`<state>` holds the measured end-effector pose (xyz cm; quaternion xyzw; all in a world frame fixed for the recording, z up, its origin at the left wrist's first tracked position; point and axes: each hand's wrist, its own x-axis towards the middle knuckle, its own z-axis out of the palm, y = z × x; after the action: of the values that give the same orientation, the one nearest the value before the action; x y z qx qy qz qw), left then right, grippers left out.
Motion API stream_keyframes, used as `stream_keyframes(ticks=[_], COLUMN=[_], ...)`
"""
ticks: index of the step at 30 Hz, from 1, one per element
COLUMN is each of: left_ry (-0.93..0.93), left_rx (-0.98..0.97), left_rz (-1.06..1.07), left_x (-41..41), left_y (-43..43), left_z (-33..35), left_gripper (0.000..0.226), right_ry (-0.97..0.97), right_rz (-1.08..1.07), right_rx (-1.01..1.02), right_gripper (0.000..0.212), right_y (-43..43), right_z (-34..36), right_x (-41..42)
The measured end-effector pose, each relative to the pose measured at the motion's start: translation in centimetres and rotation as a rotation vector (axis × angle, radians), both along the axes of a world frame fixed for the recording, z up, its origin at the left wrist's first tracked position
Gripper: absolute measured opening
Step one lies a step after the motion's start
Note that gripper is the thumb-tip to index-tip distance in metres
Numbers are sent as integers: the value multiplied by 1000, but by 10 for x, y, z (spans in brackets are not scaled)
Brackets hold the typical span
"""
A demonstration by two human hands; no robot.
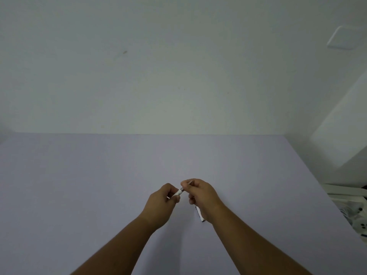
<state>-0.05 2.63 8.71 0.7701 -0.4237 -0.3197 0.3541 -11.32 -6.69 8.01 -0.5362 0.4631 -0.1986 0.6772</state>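
Left hand is curled round a white pen barrel, its thin refill pinched by the right hand — seemingly being seated, so a straight push is needed next.

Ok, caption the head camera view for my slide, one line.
Left hand grips a white pen barrel, right hand pinches its thin end; another white piece shows beneath that hand.
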Motion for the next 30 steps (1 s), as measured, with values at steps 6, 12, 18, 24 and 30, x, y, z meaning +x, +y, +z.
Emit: stream_keyframes(ticks=[6,12,18,24,30], left_ry=[16,-12,15,34,-26], left_rx=[-24,-23,-15,-28,-33], left_rz=[6,-33,-5,-5,-30], left_x=[-3,-5,-4,-6,-6], left_y=[-3,-3,-4,-3,-6], left_z=[3,5,5,7,9], left_gripper=[7,8,12,8,9], right_ry=[35,117,-87,49,81], right_rz=[-21,-14,-31,-45,-57], right_rx=[27,-9,42,24,-27], right_gripper=[33,38,12,35,33], right_y=[0,-1,-3,-4,-3], right_z=[2,7,8,7,9], right_x=[0,-4,-6,-5,-6])
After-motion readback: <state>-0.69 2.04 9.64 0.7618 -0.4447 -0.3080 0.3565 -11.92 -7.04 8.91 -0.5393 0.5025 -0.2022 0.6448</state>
